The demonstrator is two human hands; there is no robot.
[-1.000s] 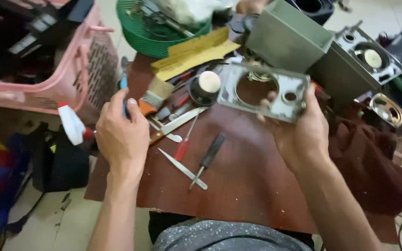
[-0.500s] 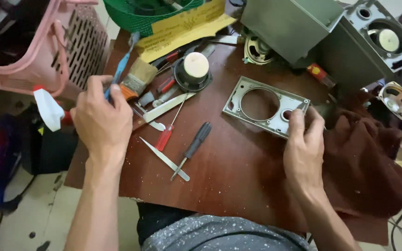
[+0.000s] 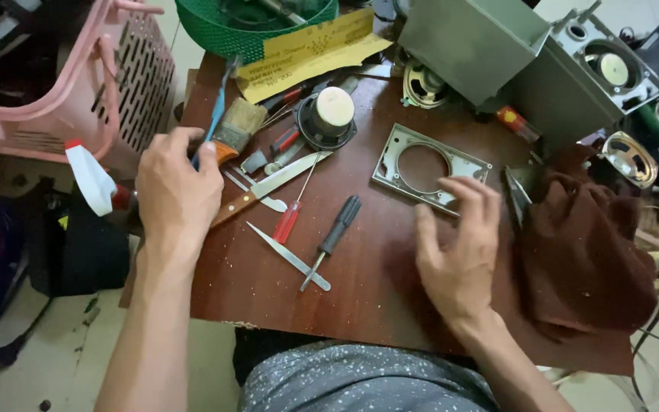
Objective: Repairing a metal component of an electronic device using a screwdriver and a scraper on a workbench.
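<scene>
Head view, dark red-brown tabletop (image 3: 390,282) with sawdust specks. Left hand (image 3: 178,191) at the left edge, grip clenched on a thin blue-handled tool (image 3: 216,107); the handle rises out of the fist toward the far-left corner, its working end hidden by the fingers. Just beside the knuckles: a flat paintbrush (image 3: 236,130) with orange ferrule end, lying on the tabletop. Right hand (image 3: 455,244) near the middle of the tabletop, grip released, fingers spread, fingertips (image 3: 473,187) resting on the near edge of a grey metal speaker faceplate (image 3: 429,165) with a large round cutout; the faceplate lies flat toward the far-right part of the tabletop. Between the two hands: a wooden-handled knife (image 3: 268,187), a red-handled screwdriver (image 3: 293,210), a black-handled screwdriver (image 3: 331,238), and a pair of tweezers (image 3: 287,255), all loose and well apart from the right hand. A bare speaker driver (image 3: 328,118) sits magnet up near the far edge. Sheet of yellow sandpaper (image 3: 310,49) overhangs the far edge below a green basket (image 3: 223,30). Dark brown cloth (image 3: 585,252) heaped at the right edge. Grey speaker cabinet (image 3: 558,69) at the far-right corner. Pink plastic basket (image 3: 78,84) off the left edge, white spray bottle (image 3: 93,179) beside it
</scene>
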